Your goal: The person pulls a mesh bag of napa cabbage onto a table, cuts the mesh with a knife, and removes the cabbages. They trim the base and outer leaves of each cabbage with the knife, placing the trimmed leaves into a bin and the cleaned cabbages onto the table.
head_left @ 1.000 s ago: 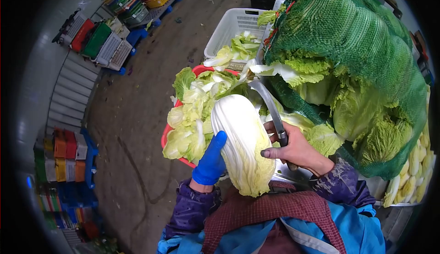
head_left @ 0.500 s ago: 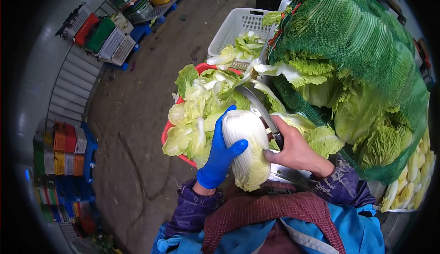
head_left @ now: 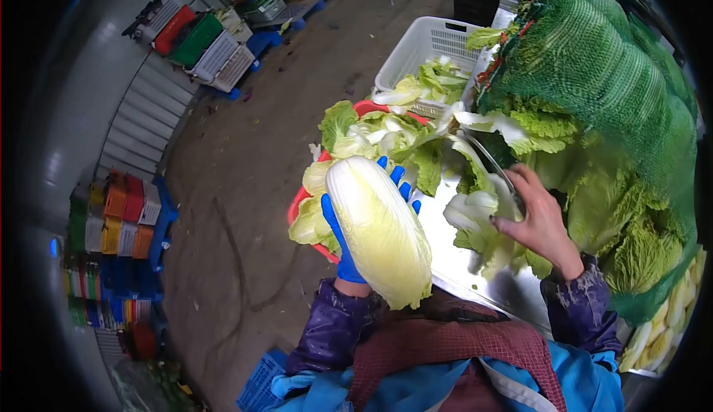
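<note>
We're now cradling the napa cabbage point(head_left: 379, 234) in our curled left hand point(head_left: 347, 260) alone, right hand point(head_left: 541, 222) clenching the curved knife point(head_left: 493, 161) off to the side, so the two are sitting apart.

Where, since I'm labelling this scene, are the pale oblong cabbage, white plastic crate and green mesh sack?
Pale oblong cabbage point(head_left: 379, 234): head view, middle of its leafy side.
White plastic crate point(head_left: 413, 52): head view, inner wall.
Green mesh sack point(head_left: 605, 78): head view, upper mesh.
</note>
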{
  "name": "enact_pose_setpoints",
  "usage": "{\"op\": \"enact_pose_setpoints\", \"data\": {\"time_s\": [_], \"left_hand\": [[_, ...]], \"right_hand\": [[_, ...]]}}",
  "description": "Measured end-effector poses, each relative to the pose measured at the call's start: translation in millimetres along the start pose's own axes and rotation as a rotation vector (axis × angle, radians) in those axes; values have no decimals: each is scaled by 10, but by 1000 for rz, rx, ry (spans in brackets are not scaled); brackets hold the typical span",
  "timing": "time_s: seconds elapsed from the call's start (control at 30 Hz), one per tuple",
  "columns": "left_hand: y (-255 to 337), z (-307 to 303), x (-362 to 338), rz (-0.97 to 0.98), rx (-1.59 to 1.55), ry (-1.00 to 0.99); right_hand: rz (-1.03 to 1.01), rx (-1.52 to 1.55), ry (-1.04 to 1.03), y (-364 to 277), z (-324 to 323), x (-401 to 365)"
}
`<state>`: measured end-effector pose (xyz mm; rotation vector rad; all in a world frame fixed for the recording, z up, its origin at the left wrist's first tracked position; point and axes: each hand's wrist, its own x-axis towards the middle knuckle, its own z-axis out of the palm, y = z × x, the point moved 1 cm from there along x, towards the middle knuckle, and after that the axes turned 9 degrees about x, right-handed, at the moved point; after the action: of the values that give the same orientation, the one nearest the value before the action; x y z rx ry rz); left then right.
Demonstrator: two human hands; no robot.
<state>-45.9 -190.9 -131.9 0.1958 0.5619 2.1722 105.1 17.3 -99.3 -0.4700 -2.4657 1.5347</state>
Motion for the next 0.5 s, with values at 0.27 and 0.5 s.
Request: {"op": "enact_pose_setpoints", "data": {"time_s": [0.27,0.5], "left_hand": [[-44,199,188,222,105,-143],[-114,28,248,-46,354,80]], "right_hand": [[335,843,-364,-211,540,-175],[108,928,73,-86,397,-176]]}}
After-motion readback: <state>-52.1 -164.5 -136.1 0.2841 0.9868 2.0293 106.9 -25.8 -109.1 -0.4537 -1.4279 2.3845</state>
